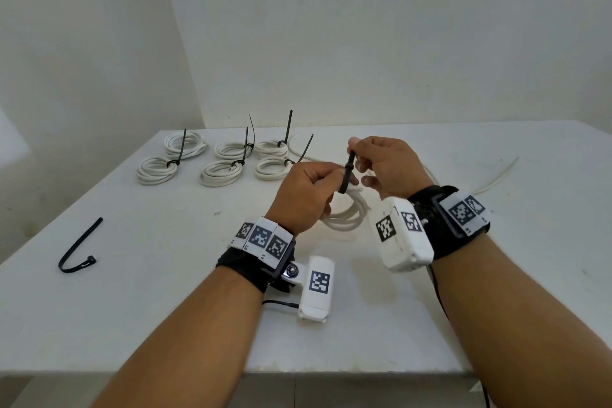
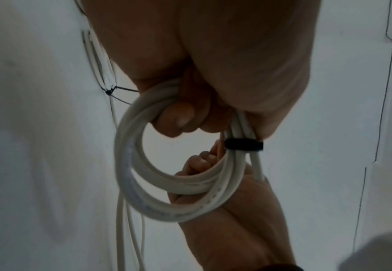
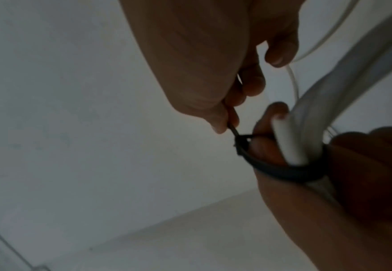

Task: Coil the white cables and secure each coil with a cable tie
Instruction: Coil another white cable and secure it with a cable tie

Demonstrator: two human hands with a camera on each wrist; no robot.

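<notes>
Above the middle of the white table (image 1: 165, 301), my left hand (image 1: 306, 190) grips a white cable coil (image 1: 344, 215), its fingers curled round the strands (image 2: 141, 183). A black cable tie (image 1: 346, 172) loops round the coil (image 2: 243, 144). My right hand (image 1: 381, 162) pinches the tie's tail between thumb and fingers (image 3: 222, 121), just above the tie's head (image 3: 241, 141). The tie's loop (image 3: 283, 170) is loose round the bundle (image 3: 364, 146) and round one left finger.
Several tied white coils (image 1: 218, 159) with upright black tie tails lie in two rows at the far left. A spare black tie (image 1: 77, 250) lies bent at the near left. A loose white cable (image 1: 493, 177) trails at the right, behind my right wrist.
</notes>
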